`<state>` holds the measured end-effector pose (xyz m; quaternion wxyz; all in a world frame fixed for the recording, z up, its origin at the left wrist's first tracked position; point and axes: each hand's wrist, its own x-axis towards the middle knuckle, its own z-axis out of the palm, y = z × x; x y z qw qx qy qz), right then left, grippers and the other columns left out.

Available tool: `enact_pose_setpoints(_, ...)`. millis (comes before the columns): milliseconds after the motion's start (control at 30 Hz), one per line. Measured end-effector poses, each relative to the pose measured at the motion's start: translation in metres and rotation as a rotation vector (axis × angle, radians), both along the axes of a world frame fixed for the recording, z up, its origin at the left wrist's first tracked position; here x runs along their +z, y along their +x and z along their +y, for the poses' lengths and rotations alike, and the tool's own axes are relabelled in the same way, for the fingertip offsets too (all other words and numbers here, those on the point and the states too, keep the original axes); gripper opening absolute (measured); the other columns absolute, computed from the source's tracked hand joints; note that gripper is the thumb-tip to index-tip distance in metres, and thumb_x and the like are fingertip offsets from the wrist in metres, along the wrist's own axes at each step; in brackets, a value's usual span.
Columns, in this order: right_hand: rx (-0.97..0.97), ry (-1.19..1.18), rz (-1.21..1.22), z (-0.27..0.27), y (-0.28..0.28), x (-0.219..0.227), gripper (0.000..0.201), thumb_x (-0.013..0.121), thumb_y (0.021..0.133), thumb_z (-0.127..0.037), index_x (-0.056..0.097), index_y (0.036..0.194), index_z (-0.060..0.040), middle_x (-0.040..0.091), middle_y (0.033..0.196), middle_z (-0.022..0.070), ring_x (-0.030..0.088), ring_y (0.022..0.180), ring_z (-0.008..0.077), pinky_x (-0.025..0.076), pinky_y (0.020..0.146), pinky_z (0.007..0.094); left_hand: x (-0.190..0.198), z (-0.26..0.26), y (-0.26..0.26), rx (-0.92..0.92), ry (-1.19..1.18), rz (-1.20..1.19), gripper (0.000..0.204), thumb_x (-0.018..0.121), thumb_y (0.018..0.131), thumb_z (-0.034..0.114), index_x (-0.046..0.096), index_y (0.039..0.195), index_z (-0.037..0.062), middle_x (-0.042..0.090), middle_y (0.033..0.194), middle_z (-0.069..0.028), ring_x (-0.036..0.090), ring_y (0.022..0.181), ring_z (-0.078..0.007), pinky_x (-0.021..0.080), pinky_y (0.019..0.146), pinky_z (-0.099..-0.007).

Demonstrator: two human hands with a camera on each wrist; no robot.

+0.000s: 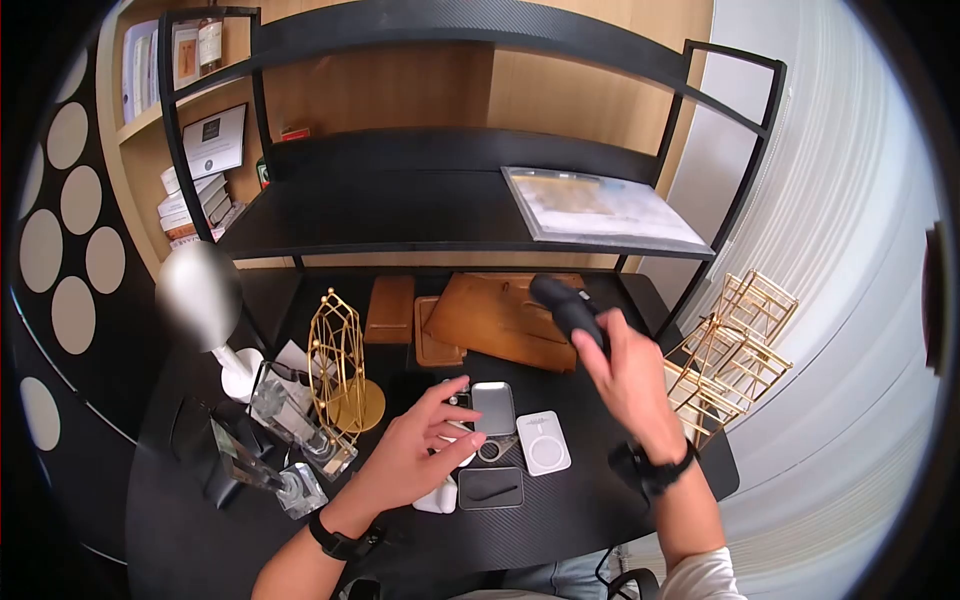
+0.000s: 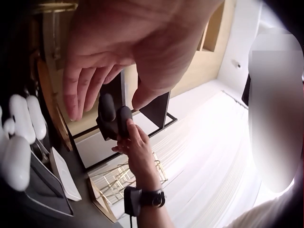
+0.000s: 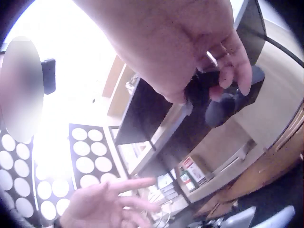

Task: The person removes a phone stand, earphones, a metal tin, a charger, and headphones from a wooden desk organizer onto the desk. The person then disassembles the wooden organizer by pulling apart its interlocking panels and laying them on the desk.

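Observation:
My right hand (image 1: 637, 385) is raised over the right of the desk and grips a black object with rounded ends (image 1: 568, 308); in the left wrist view this black object (image 2: 108, 111) shows two rounded lobes, and I cannot tell its kind. My left hand (image 1: 405, 462) hovers with fingers spread and nothing in them. Below and beside it lie a shallow grey tray (image 1: 493, 402), a dark ring (image 1: 490, 451), a rectangular tin (image 1: 490, 490) with a thin dark piece inside, and a white rounded case (image 1: 437, 498). A white pad with a circle mark (image 1: 543, 443) lies to their right.
Brown leather pieces (image 1: 500, 320) lie at the desk's back under a black shelf (image 1: 400, 210). Gold wire stands rise at left (image 1: 365, 405) and right (image 1: 740, 350). Clear trophies (image 1: 300, 490) stand front left, near a white lamp-like thing (image 1: 240, 375).

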<state>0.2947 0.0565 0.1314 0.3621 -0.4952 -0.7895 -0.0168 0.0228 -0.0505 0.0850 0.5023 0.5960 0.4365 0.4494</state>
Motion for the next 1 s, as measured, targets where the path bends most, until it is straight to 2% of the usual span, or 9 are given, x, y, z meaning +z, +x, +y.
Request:
enact_pose_setpoints(33,0.075,0.041,-0.036,-0.021,0.002,-0.002,0.035,0.074,0.096,-0.031,0.061,0.104,-0.0001,0.069,0.084,0.021,0.069,0.077,0.0419,0.055,0.067,0.0486,-0.008,0.001,0.0,-0.059,0.006,-0.065,0.074,0.067,0.105,0.022,0.025,0.163,0.0043,0.063,0.139,-0.0197,0.071,0.114,-0.0232,0.057,0.092,-0.0348)
enact_pose_setpoints(133,0.268,0.101,-0.173,-0.077,0.009,-0.005,0.038,0.082,0.089,-0.028,0.063,0.108,-0.001,0.065,0.087,0.0134,0.064,0.075,0.0331,0.053,0.066,0.0431,-0.004,-0.002,0.015,-0.157,-0.194,-0.318,0.075,0.061,0.109,0.027,0.016,0.166,0.0059,0.06,0.143,-0.0186,0.068,0.119,-0.0215,0.056,0.094,-0.0366)
enact_pose_setpoints(200,0.355,0.146,-0.254,-0.099,0.011,-0.011,0.038,0.084,0.085,-0.03,0.066,0.105,-0.0031,0.063,0.087,0.0074,0.06,0.073,0.0252,0.052,0.064,0.0366,-0.005,0.001,0.034,-0.155,-0.262,-0.403,0.07,0.057,0.111,0.032,0.018,0.163,0.0066,0.061,0.14,-0.016,0.067,0.12,-0.0216,0.057,0.095,-0.0387)
enact_pose_setpoints(267,0.348,0.1,-0.34,-0.117,0.009,-0.015,0.039,0.085,0.085,-0.031,0.066,0.102,-0.0021,0.064,0.087,0.0087,0.062,0.073,0.0261,0.052,0.062,0.0373,0.003,0.009,0.051,-0.135,-0.343,-0.459,0.054,0.047,0.114,0.029,0.025,0.158,0.0072,0.059,0.142,-0.0196,0.065,0.126,-0.032,0.055,0.102,-0.0455)
enact_pose_setpoints(333,0.356,0.102,-0.351,-0.125,0.01,-0.024,0.039,0.085,0.084,-0.032,0.067,0.102,-0.0027,0.064,0.087,0.0075,0.061,0.072,0.0246,0.052,0.062,0.0362,0.011,0.015,0.066,-0.109,-0.339,-0.473,0.045,0.051,0.113,0.027,0.034,0.149,0.0067,0.063,0.133,-0.0169,0.069,0.117,-0.0291,0.058,0.098,-0.0436)
enact_pose_setpoints(433,0.328,0.083,-0.327,-0.131,0.013,-0.035,0.039,0.085,0.084,-0.033,0.067,0.101,-0.0029,0.065,0.083,0.0068,0.064,0.069,0.0245,0.054,0.061,0.0359,-0.01,0.041,0.08,-0.174,-0.35,-0.395,0.049,0.061,0.109,0.023,0.037,0.147,0.0046,0.065,0.112,-0.0112,0.073,0.098,-0.0232,0.062,0.082,-0.0342)
enact_pose_setpoints(533,0.246,0.032,-0.28,-0.133,0.026,-0.047,0.037,0.083,0.087,-0.034,0.066,0.099,-0.0036,0.061,0.078,0.0057,0.063,0.067,0.0231,0.054,0.06,0.0346,-0.01,0.057,0.092,-0.219,-0.415,-0.199,0.057,0.063,0.107,0.024,0.034,0.151,0.0037,0.065,0.115,-0.0101,0.071,0.09,-0.0181,0.062,0.079,-0.0328)
enact_pose_setpoints(700,0.183,-0.038,-0.289,-0.136,0.054,-0.052,0.036,0.083,0.086,-0.032,0.067,0.1,-0.0022,0.065,0.08,0.008,0.065,0.069,0.0262,0.055,0.063,0.0361,-0.024,0.084,0.109,-0.307,-0.378,0.05,0.07,0.069,0.098,0.027,0.032,0.153,0.0015,0.06,0.094,-0.0069,0.059,0.066,-0.0121,0.049,0.056,-0.028)
enact_pose_setpoints(1000,0.147,-0.146,-0.374,-0.143,0.088,-0.055,0.037,0.08,0.088,-0.034,0.068,0.105,-0.0029,0.064,0.088,0.009,0.064,0.079,0.0267,0.055,0.071,0.0364,-0.023,0.102,0.117,-0.357,-0.215,0.321,0.061,0.077,0.093,0.023,0.045,0.139,-0.0006,0.064,0.088,-0.0089,0.062,0.067,-0.0158,0.052,0.06,-0.0315)
